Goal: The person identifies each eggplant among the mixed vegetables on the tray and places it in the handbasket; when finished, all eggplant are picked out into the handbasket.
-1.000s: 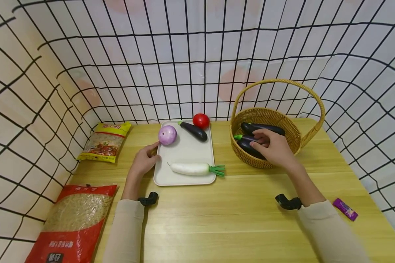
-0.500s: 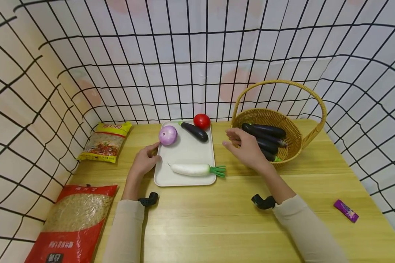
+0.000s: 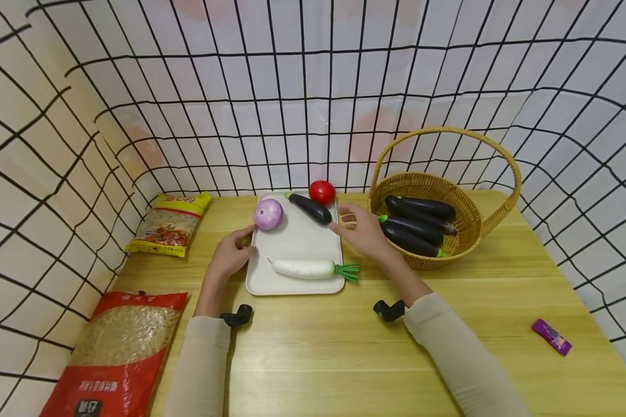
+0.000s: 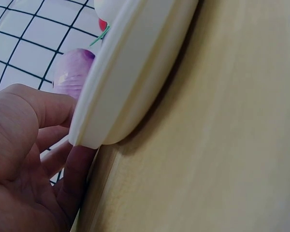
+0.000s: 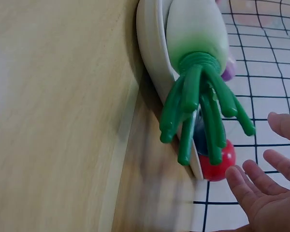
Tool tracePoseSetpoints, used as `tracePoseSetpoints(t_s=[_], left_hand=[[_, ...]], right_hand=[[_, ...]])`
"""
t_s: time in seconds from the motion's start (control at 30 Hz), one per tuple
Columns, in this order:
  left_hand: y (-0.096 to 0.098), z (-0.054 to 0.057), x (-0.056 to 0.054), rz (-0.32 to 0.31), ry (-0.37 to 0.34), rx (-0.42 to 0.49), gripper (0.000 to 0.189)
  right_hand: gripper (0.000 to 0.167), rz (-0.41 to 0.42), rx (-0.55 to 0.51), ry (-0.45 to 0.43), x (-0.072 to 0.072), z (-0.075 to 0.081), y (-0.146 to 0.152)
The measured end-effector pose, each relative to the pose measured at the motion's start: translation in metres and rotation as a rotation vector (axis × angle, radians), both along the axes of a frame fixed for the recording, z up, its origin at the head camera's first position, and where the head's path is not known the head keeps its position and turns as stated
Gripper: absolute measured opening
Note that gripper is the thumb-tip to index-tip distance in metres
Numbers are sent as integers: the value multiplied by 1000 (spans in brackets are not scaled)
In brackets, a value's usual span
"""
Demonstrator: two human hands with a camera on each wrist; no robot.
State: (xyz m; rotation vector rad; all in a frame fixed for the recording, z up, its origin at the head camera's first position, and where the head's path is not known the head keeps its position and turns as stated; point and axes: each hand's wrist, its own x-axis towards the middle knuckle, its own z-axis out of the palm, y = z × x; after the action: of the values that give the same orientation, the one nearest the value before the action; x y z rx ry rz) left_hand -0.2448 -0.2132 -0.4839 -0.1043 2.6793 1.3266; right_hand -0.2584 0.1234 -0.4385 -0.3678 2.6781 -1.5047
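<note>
A white tray [image 3: 302, 246] holds a purple onion [image 3: 268, 215], an eggplant [image 3: 310, 209], a red tomato [image 3: 321, 192] at its far right corner and a white radish [image 3: 304, 269] whose green stalks overhang the right rim. My left hand [image 3: 229, 253] touches the tray's left edge with its fingertips, just below the onion. My right hand [image 3: 364, 233] is over the tray's right edge, thumb near the eggplant's tip. Seen from the right wrist, its fingers [image 5: 263, 179] are spread apart with nothing between them, beyond the radish stalks.
Right of the tray stands a wicker basket [image 3: 466, 219] with a tall handle and several eggplants [image 3: 412, 240] inside. A yellow food bag [image 3: 169, 225] and a red bag of grain [image 3: 120, 353] lie at the left. A small purple packet [image 3: 551, 337] lies at the right.
My right hand has left the eggplants in the basket and moved left to the tray's right edge. My left hand stays at the tray's left edge.
</note>
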Motion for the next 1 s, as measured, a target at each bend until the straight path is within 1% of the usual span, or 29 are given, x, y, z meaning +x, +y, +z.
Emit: tracePoseSetpoints(t_s=[0.17, 0.37, 0.5, 0.73, 0.9, 1.0], left_hand=[[0, 1, 0, -2, -3, -1, 66], [-1, 1, -1, -4, 0, -3, 67], [-1, 1, -1, -1, 6, -4, 66], [-2, 0, -1, 0, 2, -6, 67], [1, 0, 0, -3, 11, 2, 66], [0, -1, 0, 3, 7, 7, 66]], right_hand=[[59, 20, 0, -28, -8, -3, -5], [58, 8, 27, -52, -18, -8, -10], [58, 18, 54, -55, -26, -13, -14], [59, 39, 89, -58, -33, -17, -22], [58, 18, 72, -74, -40, -22, -27], [57, 12, 80, -83, -44, -24, -32]])
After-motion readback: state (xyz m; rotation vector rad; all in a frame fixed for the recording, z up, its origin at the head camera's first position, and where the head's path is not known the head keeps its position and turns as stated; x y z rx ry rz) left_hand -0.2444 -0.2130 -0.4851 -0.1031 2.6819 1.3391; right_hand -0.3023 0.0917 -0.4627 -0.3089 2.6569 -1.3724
